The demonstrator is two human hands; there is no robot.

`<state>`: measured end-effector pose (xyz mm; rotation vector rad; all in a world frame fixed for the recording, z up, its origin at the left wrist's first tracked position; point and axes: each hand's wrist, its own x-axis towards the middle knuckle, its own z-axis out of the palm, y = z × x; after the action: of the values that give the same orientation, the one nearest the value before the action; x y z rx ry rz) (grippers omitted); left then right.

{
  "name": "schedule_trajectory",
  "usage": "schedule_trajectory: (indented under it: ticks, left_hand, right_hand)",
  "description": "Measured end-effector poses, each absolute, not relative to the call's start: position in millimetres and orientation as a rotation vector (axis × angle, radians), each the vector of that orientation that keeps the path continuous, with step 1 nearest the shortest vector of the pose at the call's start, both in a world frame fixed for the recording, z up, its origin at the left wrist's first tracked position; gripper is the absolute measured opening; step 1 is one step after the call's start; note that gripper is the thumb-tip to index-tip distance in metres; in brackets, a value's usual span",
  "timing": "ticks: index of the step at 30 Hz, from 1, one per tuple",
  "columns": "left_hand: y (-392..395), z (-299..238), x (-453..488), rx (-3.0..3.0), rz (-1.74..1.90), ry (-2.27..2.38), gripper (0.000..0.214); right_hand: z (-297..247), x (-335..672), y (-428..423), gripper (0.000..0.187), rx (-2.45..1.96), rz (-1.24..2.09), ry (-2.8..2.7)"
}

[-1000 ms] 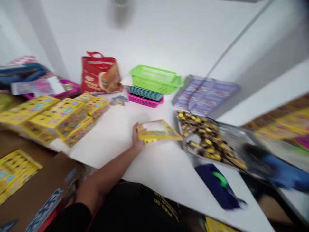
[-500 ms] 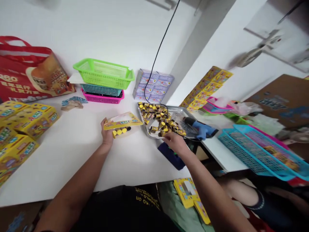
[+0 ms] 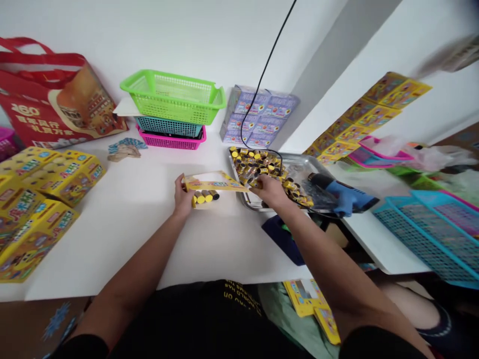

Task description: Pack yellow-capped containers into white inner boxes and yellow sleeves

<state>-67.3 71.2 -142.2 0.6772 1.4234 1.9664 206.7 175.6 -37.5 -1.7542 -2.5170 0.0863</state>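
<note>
"Yellow cardboard frame (image 3: 215, 182) in the left hand (image 3: 183, 197), is it?"

"Yes, gripped at its left end between thumb and fingers, which seems to keep the open window level, just above the white table (image 3: 123, 249). A few yellow-capped cylinders (image 3: 204, 197) lie along its lower edge."

"And the right hand (image 3: 270, 192)?"

"Its fingers curl down onto the heap of the same cylinders (image 3: 254, 164) in the steel tray (image 3: 251, 206). Whether they pinch one, I cannot tell. The tray lies right beside the frame, probably so the hands travel little between them."

"What differs from the earlier frame?"

"The right hand has moved from the tray's front edge onto the heap, and now almost meets the frame's far corner."
</note>
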Motion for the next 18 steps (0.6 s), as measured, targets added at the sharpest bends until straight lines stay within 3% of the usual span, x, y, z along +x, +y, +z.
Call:
schedule_trajectory:
  ticks: [3,6,12,18]
  left_hand:
    - [68,-140,-64,0.705,1.911,1.454,0.075]
    - [64,-140,-60,0.729,1.919,1.464,0.075]
    - [57,-138,-58,0.748,1.909,1.555,0.076]
    - [50,-139,-58,0.834,2.0,1.61,0.08]
  right_hand:
    - [-38,199,128,0.036,-1.411,0.265,-2.501]
    - [-47,176,89,0.037,-1.171,0.165,-2.62]
    - [-54,119,82,0.039,-1.395,-0.206,-2.794]
    - [-67,89,96,0.048,-1.397,-0.328,-2.865]
